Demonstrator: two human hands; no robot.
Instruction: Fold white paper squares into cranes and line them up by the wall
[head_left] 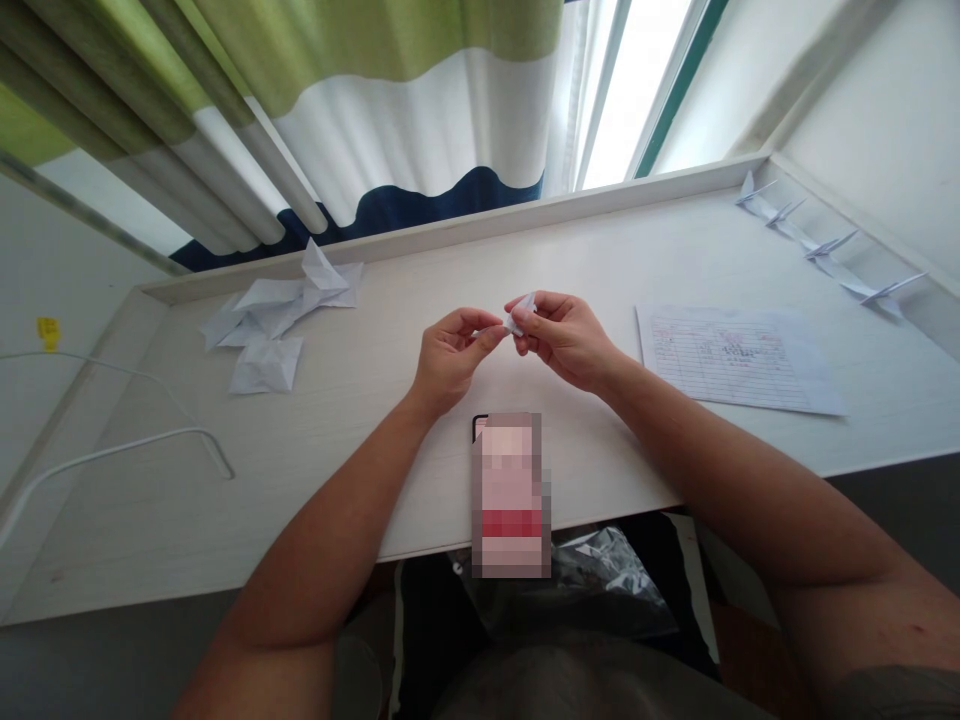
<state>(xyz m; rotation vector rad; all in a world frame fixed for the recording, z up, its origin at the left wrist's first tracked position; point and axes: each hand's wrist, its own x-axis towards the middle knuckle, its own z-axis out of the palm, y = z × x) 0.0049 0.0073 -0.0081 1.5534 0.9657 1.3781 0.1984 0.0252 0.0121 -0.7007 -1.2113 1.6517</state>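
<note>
Above the middle of the white desk, a small piece of folded white paper (520, 316) is held between my two hands. My right hand (559, 335) pinches it with thumb and fingers, and one pointed tip sticks up past the thumb. The thumb and index finger of my left hand (456, 358) close on the paper's left end. Its full shape is hidden by my fingers. Below the hands a phone (480, 425) lies at the desk's near edge, its screen blurred out.
Folded white papers (274, 305) are heaped at the left. Several pointed paper figures (832, 250) stand in a row at the back right. A written sheet (739, 355) lies right of my hands. A white cable (157, 445) crosses the left side. Curtains (420, 110) hang behind the desk (420, 480).
</note>
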